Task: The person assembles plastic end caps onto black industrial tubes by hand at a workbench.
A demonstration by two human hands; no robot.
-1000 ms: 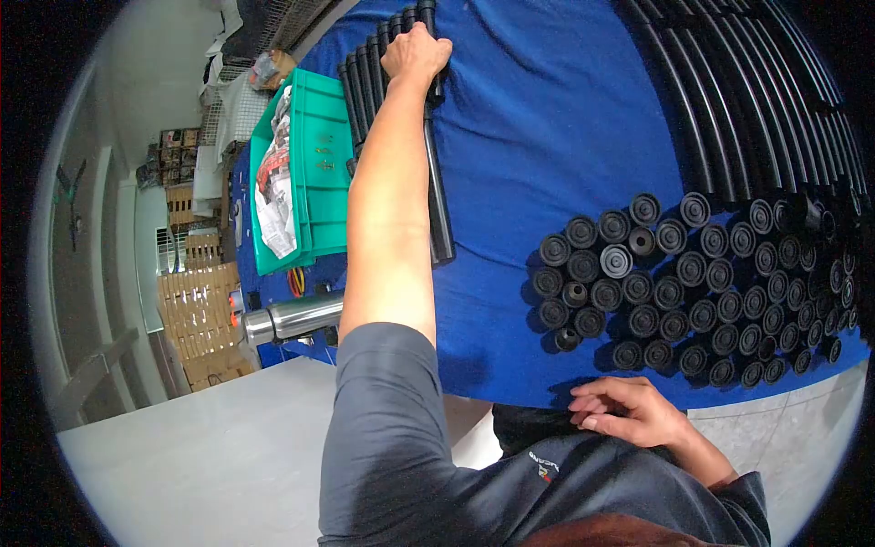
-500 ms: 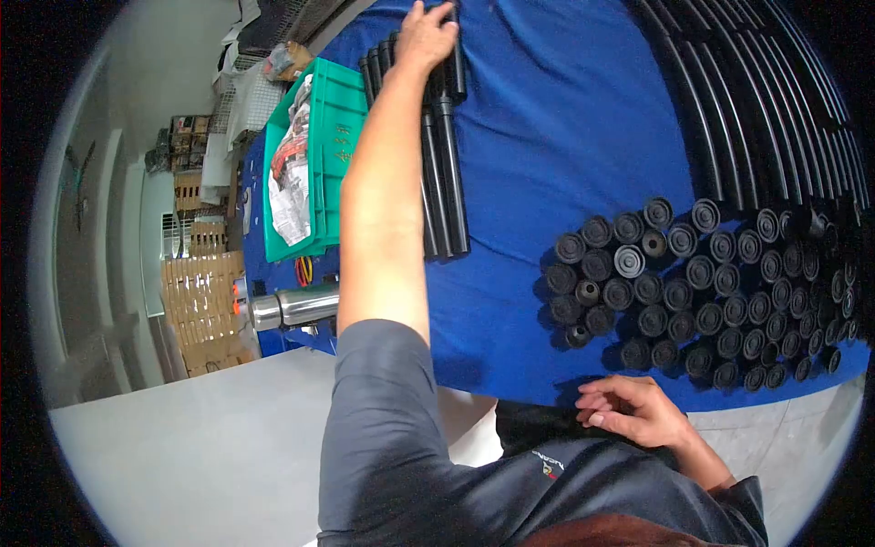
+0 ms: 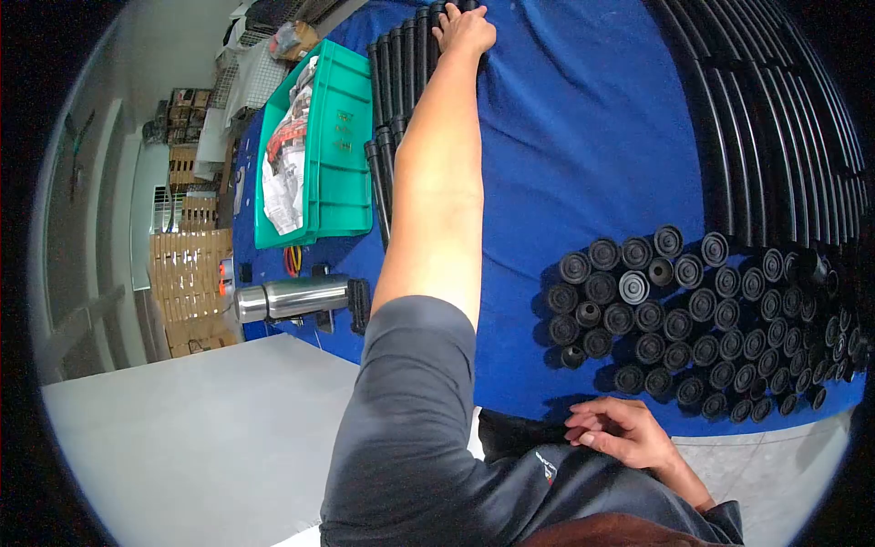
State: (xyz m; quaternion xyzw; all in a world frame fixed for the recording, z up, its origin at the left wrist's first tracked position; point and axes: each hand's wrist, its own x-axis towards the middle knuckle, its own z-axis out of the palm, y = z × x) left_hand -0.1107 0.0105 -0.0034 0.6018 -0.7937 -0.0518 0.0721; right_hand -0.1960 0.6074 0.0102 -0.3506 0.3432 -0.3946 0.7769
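At the top of the view my left hand (image 3: 465, 30) reaches over the far part of a row of black tubes (image 3: 407, 68), its fingers spread and touching them. My left forearm hides part of the row. By the table's front edge, close to my body, hangs my right hand (image 3: 624, 430). Its fingers are loosely curled and apart, with nothing visible in them. Just beyond it lies a large group of round black caps (image 3: 674, 325), some showing ringed faces and a few with a hole in the middle.
A green crate (image 3: 340, 155) holding crumpled newspaper stands left of the tubes. Nearer sits a steel flask (image 3: 305, 299) lying on its side. Long black tubes (image 3: 729, 137) fill the far right of the blue cloth (image 3: 583, 118). Cardboard (image 3: 191, 283) stands at left.
My left hand has moved slightly right along the far end of the tubes, its fingers spreading. The view has shifted, and more of the flask shows. My right hand stays by the edge.
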